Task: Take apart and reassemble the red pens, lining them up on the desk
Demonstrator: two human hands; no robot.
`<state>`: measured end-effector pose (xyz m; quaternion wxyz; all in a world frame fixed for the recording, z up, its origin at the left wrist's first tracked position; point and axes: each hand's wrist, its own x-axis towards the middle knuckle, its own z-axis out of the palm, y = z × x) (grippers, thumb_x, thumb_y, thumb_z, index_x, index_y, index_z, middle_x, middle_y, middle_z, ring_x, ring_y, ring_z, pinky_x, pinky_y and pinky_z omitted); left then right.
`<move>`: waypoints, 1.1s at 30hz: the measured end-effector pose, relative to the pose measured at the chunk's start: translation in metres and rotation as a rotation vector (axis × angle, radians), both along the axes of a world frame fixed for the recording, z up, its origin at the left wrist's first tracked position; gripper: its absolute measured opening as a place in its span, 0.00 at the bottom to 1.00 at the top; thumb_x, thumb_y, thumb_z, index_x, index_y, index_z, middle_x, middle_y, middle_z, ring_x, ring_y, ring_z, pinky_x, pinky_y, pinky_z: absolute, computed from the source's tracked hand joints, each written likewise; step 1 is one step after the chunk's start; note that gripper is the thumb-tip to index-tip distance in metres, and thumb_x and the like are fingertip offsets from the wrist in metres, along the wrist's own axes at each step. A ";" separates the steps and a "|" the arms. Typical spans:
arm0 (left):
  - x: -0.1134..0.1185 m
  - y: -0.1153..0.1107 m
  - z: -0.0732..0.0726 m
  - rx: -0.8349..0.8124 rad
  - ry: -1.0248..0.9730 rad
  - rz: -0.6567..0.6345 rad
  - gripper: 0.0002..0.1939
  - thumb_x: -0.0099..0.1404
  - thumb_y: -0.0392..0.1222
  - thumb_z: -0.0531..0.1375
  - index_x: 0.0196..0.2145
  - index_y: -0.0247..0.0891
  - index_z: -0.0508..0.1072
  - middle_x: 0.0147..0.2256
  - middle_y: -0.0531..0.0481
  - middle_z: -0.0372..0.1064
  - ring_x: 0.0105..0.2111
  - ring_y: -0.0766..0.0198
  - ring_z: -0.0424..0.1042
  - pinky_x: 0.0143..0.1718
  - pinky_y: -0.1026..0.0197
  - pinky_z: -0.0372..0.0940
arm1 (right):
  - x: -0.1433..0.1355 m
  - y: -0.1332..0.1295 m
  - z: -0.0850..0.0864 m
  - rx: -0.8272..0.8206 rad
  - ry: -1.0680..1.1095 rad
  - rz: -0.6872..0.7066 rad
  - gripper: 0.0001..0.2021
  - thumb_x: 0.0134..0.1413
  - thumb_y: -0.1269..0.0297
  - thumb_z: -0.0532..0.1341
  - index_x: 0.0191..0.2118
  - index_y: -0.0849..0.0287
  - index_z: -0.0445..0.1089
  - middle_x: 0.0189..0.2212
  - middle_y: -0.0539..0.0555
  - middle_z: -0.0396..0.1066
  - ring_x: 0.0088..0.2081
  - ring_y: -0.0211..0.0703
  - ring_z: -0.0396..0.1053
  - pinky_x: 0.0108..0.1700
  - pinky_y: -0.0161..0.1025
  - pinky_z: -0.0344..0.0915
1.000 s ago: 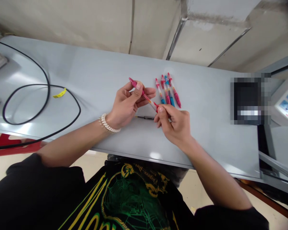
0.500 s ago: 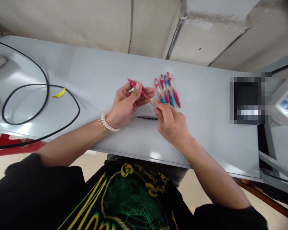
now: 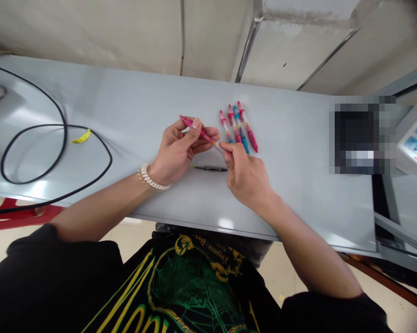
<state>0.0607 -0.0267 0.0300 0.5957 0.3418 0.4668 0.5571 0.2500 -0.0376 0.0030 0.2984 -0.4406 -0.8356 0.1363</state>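
Note:
Between my two hands, above the table, slants a pink pen (image 3: 208, 137) with a clear barrel. My left hand (image 3: 180, 148) pinches its pink grip section between thumb and fingers, the tip pointing up and left. The fingers of my right hand (image 3: 246, 175) close round its other end, which they hide. A thin grey pen-like piece (image 3: 211, 169) with a fine tip lies on the table below the hands, its right end behind my right hand. Several pink and blue pens (image 3: 241, 127) lie side by side just beyond my right hand.
A black cable (image 3: 64, 138) with a yellow tag (image 3: 81, 136) loops over the left of the grey table (image 3: 142, 92). A blurred-out dark object (image 3: 356, 138) and a white device with blue panels (image 3: 416, 138) stand at the right. A wall runs along the back.
The view has shifted slightly, so the table things appear a little further left. Both hands keep their hold on the pink pen, with almost no change in pose.

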 end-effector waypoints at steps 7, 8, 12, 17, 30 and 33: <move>0.000 -0.001 0.003 0.036 0.026 -0.014 0.18 0.69 0.54 0.71 0.36 0.39 0.71 0.38 0.49 0.82 0.39 0.63 0.84 0.41 0.65 0.79 | 0.002 0.002 0.008 -0.184 0.195 0.058 0.15 0.80 0.55 0.47 0.53 0.56 0.67 0.28 0.51 0.74 0.23 0.39 0.68 0.28 0.37 0.60; 0.000 -0.001 0.004 0.037 0.033 -0.015 0.18 0.69 0.54 0.71 0.35 0.39 0.71 0.37 0.49 0.82 0.39 0.63 0.84 0.41 0.65 0.78 | 0.002 0.002 0.009 -0.223 0.224 0.067 0.15 0.80 0.55 0.47 0.52 0.56 0.67 0.26 0.48 0.72 0.22 0.38 0.65 0.27 0.37 0.59; -0.002 -0.001 0.004 0.065 0.051 -0.013 0.19 0.67 0.55 0.72 0.34 0.40 0.72 0.37 0.49 0.82 0.40 0.61 0.84 0.41 0.63 0.79 | 0.004 0.002 0.013 -0.310 0.308 0.097 0.15 0.79 0.53 0.49 0.51 0.55 0.67 0.23 0.45 0.66 0.20 0.36 0.59 0.26 0.37 0.58; -0.002 -0.007 -0.004 0.191 0.067 -0.065 0.18 0.68 0.58 0.71 0.37 0.41 0.75 0.39 0.50 0.83 0.41 0.59 0.84 0.43 0.58 0.80 | 0.000 -0.002 0.008 -0.234 0.249 0.120 0.15 0.79 0.54 0.50 0.54 0.58 0.68 0.32 0.52 0.76 0.30 0.41 0.73 0.33 0.39 0.65; -0.002 -0.007 -0.001 0.089 0.074 -0.051 0.23 0.63 0.59 0.74 0.34 0.37 0.74 0.35 0.46 0.81 0.39 0.57 0.85 0.38 0.61 0.80 | -0.006 0.001 0.013 -0.289 0.199 0.172 0.20 0.79 0.51 0.48 0.45 0.58 0.70 0.31 0.52 0.76 0.28 0.39 0.70 0.32 0.37 0.62; -0.002 -0.007 0.000 0.103 0.070 -0.031 0.21 0.64 0.57 0.74 0.35 0.38 0.75 0.35 0.48 0.81 0.39 0.57 0.85 0.39 0.61 0.80 | -0.010 0.001 0.009 -0.188 0.110 0.132 0.19 0.79 0.54 0.45 0.52 0.60 0.69 0.35 0.56 0.79 0.30 0.41 0.73 0.30 0.38 0.61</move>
